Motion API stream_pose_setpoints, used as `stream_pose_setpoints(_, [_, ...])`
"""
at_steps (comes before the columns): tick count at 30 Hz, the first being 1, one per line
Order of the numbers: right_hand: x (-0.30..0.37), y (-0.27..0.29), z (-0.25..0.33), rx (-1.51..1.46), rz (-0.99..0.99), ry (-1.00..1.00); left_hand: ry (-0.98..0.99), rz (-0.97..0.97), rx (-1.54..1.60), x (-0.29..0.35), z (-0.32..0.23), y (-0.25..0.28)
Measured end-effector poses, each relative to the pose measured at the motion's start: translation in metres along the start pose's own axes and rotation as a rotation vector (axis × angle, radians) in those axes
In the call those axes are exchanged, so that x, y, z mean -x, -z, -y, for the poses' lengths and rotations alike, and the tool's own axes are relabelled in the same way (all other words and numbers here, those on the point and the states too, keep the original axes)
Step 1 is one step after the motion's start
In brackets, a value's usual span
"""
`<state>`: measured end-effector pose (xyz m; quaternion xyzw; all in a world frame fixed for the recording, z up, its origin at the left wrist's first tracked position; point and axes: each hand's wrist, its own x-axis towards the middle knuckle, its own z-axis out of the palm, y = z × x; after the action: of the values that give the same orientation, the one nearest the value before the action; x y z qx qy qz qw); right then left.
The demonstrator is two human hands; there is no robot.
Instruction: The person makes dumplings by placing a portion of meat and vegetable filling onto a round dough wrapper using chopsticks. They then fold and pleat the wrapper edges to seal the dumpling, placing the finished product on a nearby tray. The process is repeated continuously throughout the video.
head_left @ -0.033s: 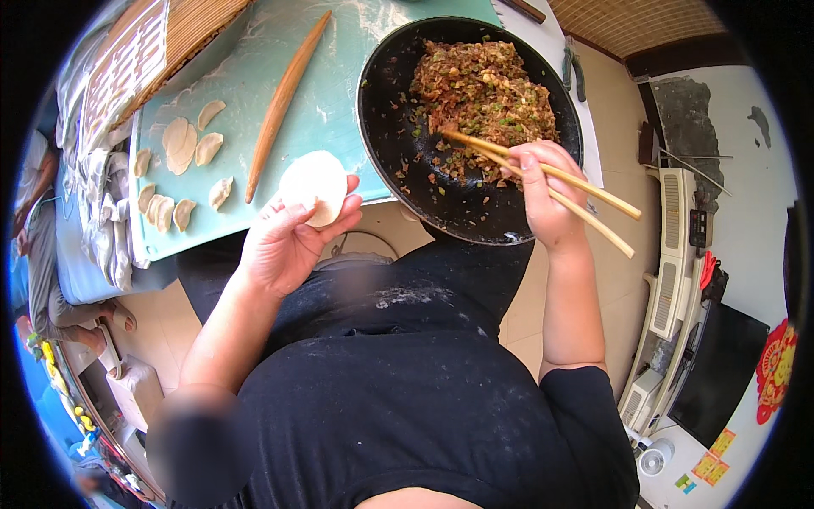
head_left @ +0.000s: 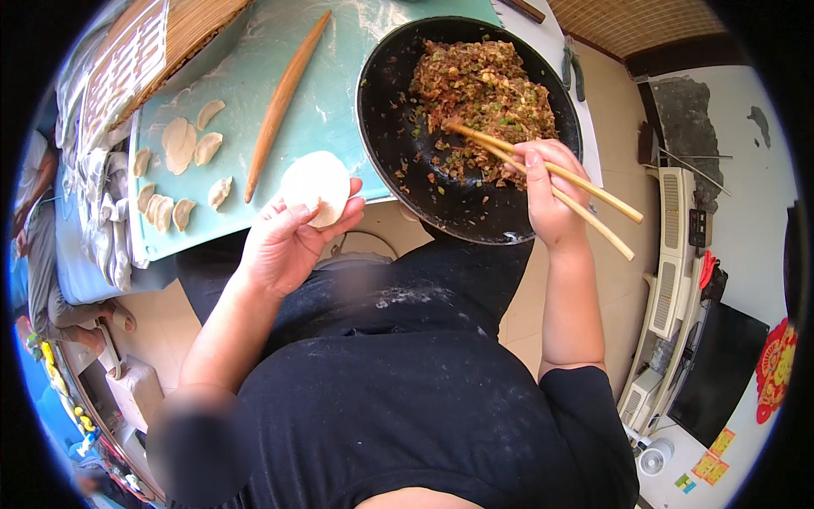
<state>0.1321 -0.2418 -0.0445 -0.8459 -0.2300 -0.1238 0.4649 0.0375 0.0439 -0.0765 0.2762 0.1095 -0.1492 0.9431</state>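
My left hand (head_left: pixel 284 242) holds a round white dumpling wrapper (head_left: pixel 314 182) with the thumb on its near edge, and a small smear of filling shows beside the thumb. In my right hand (head_left: pixel 553 191) is a pair of wooden chopsticks (head_left: pixel 585 182), their tips at the near side of the filling. That chopped meat and green vegetable filling (head_left: pixel 483 85) is heaped in a black pan (head_left: pixel 394 161). Left of the pan, a tapered wooden rolling pin (head_left: pixel 284 106) lies on the pale green mat (head_left: pixel 229 85).
Several folded dumplings (head_left: pixel 219 193) and some loose flat wrappers (head_left: pixel 178 144) lie on the mat's left part. A woven tray (head_left: pixel 182 51) stands at the far left, by crumpled cloth (head_left: pixel 106 220). Another person's legs (head_left: pixel 55 288) show at the left edge.
Very little differs. The chopstick tips have shifted slightly at the filling, and my left hand with the wrapper has moved a touch to the right.
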Motion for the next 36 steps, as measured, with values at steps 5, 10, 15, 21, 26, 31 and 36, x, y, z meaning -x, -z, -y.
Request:
stream_pose_setpoints(5, [0.009, -0.007, -0.008, 0.118, 0.02, 0.038, 0.035, -0.028, -0.053, -0.005, 0.009, -0.007])
stream_pose_setpoints(10, [0.009, -0.009, -0.004, -0.145, -0.053, -0.071, 0.063, -0.033, -0.135, -0.003, 0.016, -0.003])
stream_pose_setpoints(15, [-0.007, -0.016, -0.017, -0.078, 0.007, -0.007, 0.098, -0.023, -0.19, -0.003, 0.02, -0.013])
stream_pose_setpoints(21, [0.012, -0.001, -0.011, -0.154, 0.099, -0.134, 0.069, 0.008, -0.236, 0.001, 0.02, -0.007])
stream_pose_setpoints(26, [0.027, 0.017, 0.007, -0.449, -0.057, -0.339, 0.082, -0.028, -0.243, 0.003, 0.023, -0.008])
stream_pose_setpoints(31, [0.028, 0.023, -0.004, -0.446, -0.082, -0.342, 0.105, -0.005, -0.244, 0.003, 0.022, -0.011])
stream_pose_setpoints(36, [0.033, 0.004, -0.015, -0.4, 0.01, -0.316, 0.116, -0.021, -0.239, 0.003, 0.023, -0.016])
